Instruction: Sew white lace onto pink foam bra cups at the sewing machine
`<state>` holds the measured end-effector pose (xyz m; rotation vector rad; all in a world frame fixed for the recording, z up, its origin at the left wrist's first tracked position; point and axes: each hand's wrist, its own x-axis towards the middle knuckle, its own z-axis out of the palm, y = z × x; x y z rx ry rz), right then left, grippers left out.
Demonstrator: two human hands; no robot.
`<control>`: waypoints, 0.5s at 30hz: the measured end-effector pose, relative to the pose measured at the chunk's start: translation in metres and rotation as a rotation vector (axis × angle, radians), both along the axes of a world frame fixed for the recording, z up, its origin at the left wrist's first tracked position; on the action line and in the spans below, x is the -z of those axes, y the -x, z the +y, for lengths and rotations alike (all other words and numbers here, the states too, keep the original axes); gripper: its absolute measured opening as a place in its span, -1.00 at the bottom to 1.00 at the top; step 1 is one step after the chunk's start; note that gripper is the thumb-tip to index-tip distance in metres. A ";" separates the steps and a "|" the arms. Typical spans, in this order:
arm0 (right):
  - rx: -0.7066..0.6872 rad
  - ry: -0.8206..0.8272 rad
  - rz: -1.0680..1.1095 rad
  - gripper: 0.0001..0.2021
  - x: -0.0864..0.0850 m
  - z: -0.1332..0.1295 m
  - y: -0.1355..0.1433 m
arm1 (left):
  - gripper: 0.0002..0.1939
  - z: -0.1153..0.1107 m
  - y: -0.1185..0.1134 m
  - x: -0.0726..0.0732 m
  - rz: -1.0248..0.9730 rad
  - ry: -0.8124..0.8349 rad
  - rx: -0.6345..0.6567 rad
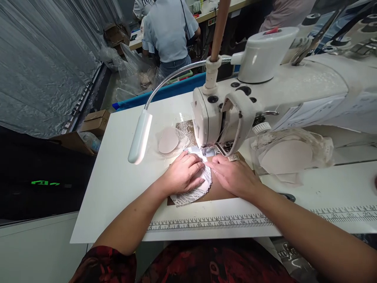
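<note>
A white lace-covered fabric piece, rounded like a bra cup, lies on a brown plate under the sewing machine. Its upper edge is at the presser foot, in bright light. My left hand rests flat on the piece, fingers and thumb apart. My right hand is at the piece's right edge close to the needle, its index finger stretched along that edge and the fingers close together. The fingertips seem to grip the edge, partly hidden by the hand itself.
A lamp on a bendy neck hangs at the left. Pale oval pads with lace lie behind my left hand; more pads lie right. A ruler strip runs along the table front. A person sits beyond.
</note>
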<state>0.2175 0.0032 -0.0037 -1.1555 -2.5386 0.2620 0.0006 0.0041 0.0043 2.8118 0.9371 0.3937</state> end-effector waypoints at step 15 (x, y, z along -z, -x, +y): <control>0.054 -0.030 -0.084 -0.66 -0.002 0.000 0.003 | -0.63 0.006 0.004 0.000 0.040 -0.074 -0.036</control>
